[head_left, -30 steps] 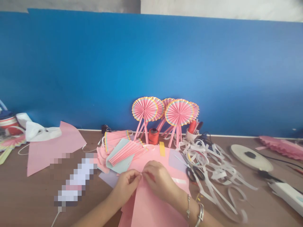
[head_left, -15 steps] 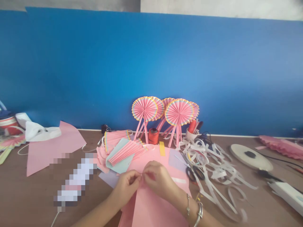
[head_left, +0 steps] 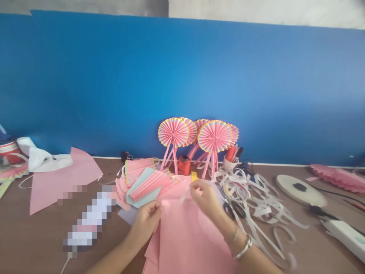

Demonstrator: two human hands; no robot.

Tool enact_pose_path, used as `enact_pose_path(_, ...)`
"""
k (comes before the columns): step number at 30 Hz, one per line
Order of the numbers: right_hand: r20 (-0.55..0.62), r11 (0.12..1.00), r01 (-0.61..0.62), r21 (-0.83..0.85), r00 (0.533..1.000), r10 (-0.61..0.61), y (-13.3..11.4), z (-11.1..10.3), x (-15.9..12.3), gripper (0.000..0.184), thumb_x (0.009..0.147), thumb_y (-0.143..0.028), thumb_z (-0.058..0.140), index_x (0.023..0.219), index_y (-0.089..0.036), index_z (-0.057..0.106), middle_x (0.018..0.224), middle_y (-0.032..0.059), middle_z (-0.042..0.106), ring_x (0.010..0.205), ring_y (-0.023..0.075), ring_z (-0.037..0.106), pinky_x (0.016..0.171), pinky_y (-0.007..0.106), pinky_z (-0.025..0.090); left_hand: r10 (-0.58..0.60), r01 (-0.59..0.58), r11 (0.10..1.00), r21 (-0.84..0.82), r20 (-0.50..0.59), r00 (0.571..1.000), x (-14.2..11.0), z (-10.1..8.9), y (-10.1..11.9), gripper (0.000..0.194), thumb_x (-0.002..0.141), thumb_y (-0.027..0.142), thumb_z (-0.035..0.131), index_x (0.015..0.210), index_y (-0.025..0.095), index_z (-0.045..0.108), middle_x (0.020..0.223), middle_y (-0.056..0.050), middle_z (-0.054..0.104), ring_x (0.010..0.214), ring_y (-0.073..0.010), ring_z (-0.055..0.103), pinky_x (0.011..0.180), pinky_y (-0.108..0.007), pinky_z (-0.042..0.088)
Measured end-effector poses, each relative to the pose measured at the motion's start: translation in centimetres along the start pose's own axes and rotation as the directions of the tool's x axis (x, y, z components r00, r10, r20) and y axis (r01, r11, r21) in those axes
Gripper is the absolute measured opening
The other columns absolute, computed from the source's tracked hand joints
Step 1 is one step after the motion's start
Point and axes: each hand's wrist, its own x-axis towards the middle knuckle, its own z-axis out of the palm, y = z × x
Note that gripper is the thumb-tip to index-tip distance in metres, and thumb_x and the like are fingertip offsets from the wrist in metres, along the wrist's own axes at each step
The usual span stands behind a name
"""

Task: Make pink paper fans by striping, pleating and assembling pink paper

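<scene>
Directly in front of me lies a pink sheet of paper (head_left: 194, 239), over other pink sheets that show at its left edge. My left hand (head_left: 146, 220) pinches its upper left corner between thumb and fingers. Just above the sheet's far edge, my right hand (head_left: 205, 198) is closed in a pinch on a thin whitish strip (head_left: 186, 195), blurred by motion. Pleated pink paper pieces (head_left: 151, 184) and a pale blue paper (head_left: 137, 197) lie beyond my left hand. Black-handled scissors (head_left: 235, 209) rest beside my right forearm.
Pink pleated round fans (head_left: 173, 132) lean against the blue partition (head_left: 114, 76). An orange thread spool (head_left: 184, 166) stands before them. Tangled white strips (head_left: 262, 201) spread on the right, near a cream disc (head_left: 302, 190). A white mask (head_left: 49, 160) lies on pink paper at left.
My hands have moved apart: the right went up and to the right with the whitish strip, the left slightly left. The pink sheet's far edge now shows between them.
</scene>
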Motion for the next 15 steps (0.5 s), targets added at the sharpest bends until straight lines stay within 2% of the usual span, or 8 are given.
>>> enact_pose_path(1, -0.122, 0.995, -0.087, -0.045, 0.989, 0.081, 0.6, -1.4, 0.8, 0.015, 0.069, -0.013, 0.048, 0.065, -0.021, 0.061, 0.07, 0.0013, 0.067, 0.07, 0.0171, 0.062, 0.067, 0.026, 0.046, -0.023, 0.023, 1.0, -0.018, -0.047, 0.999, 0.1, -0.2, 0.0, 0.03, 0.074, 0.047, 0.054, 0.065, 0.018, 0.052, 0.039, 0.011, 0.031, 0.035, -0.0061, 0.027, 0.039, -0.019, 0.021)
enact_pose_path(4, -0.319, 0.965, -0.244, -0.099, 0.926, 0.201, 3.3, -6.8, 2.6, 0.019, 0.071, -0.026, 0.047, 0.066, -0.017, 0.064, 0.068, 0.0073, 0.067, 0.066, 0.0211, 0.061, 0.062, 0.03, 0.044, -0.113, 0.1, 0.991, -0.086, -0.163, 0.98, 0.5, -0.8, 0.0, 0.031, 0.073, 0.05, 0.052, 0.071, 0.019, 0.052, 0.032, 0.012, 0.029, 0.031, -0.0053, 0.021, 0.036, -0.016, 0.015)
enact_pose_path(7, -0.549, 0.899, -0.425, -0.11, 0.78, 0.301, 6.8, -12.6, 2.9, 0.035, 0.071, -0.035, 0.046, 0.08, -0.009, 0.067, 0.067, 0.012, 0.065, 0.064, 0.0263, 0.059, 0.06, 0.035, 0.042, -0.157, 0.128, 0.982, -0.139, -0.221, 0.963, 0.7, -1.0, -0.2, 0.034, 0.073, 0.052, 0.051, 0.079, 0.018, 0.052, 0.029, 0.011, 0.037, 0.028, -0.0056, 0.021, 0.032, -0.015, 0.013)
enact_pose_path(9, -0.672, 0.807, -0.582, -0.104, 0.639, 0.374, 8.9, -15.7, 2.2, 0.04, 0.071, -0.037, 0.045, 0.084, -0.008, 0.068, 0.067, 0.0124, 0.065, 0.065, 0.027, 0.059, 0.06, 0.035, 0.043, -0.139, 0.101, 0.982, -0.161, -0.245, 0.959, 0.8, -1.0, -0.5, 0.035, 0.072, 0.052, 0.052, 0.081, 0.018, 0.052, 0.031, 0.008, 0.044, 0.027, -0.0066, 0.027, 0.03, -0.016, 0.017)
enact_pose_path(11, -0.728, 0.746, -0.655, -0.12, 0.569, 0.383, 10.2, -17.8, 1.3, 0.04, 0.073, -0.032, 0.042, 0.091, -0.007, 0.068, 0.073, 0.0159, 0.066, 0.072, 0.0304, 0.06, 0.066, 0.039, 0.043, -0.114, 0.067, 0.981, -0.182, -0.265, 0.957, 0.9, -0.8, -0.8, 0.034, 0.071, 0.051, 0.053, 0.079, 0.018, 0.051, 0.032, 0.006, 0.048, 0.027, -0.0076, 0.032, 0.03, -0.016, 0.021)
enact_pose_path(13, -0.726, 0.696, -0.699, -0.165, 0.564, 0.394, 10.5, -18.6, 0.8, 0.041, 0.073, -0.026, 0.042, 0.098, -0.005, 0.067, 0.08, 0.0213, 0.065, 0.082, 0.036, 0.059, 0.071, 0.044, 0.042, -0.103, 0.043, 0.976, -0.213, -0.281, 0.954, 1.0, -0.7, -0.9, 0.035, 0.07, 0.052, 0.055, 0.079, 0.018, 0.05, 0.033, 0.005, 0.05, 0.028, -0.0084, 0.036, 0.03, -0.016, 0.025)
enact_pose_path(14, -0.719, 0.675, -0.709, -0.207, 0.578, 0.386, 10.3, -18.6, 0.8, 0.044, 0.073, -0.022, 0.042, 0.105, -0.003, 0.064, 0.088, 0.0249, 0.064, 0.09, 0.0386, 0.058, 0.074, 0.046, 0.041, -0.104, 0.037, 0.972, -0.23, -0.284, 0.953, 1.0, -0.6, -0.9, 0.037, 0.069, 0.053, 0.056, 0.079, 0.019, 0.049, 0.034, 0.005, 0.051, 0.028, -0.0087, 0.038, 0.03, -0.016, 0.026)
enact_pose_path(15, -0.7, 0.659, -0.703, -0.267, 0.611, 0.369, 9.9, -18.3, 0.9, 0.048, 0.073, -0.02, 0.041, 0.114, 0.0, 0.058, 0.099, 0.0289, 0.061, 0.098, 0.0408, 0.055, 0.076, 0.047, 0.041, -0.105, 0.033, 0.968, -0.248, -0.285, 0.953, 1.0, -0.5, -0.8, 0.038, 0.068, 0.054, 0.057, 0.079, 0.019, 0.049, 0.035, 0.005, 0.052, 0.029, -0.009, 0.039, 0.03, -0.016, 0.027)
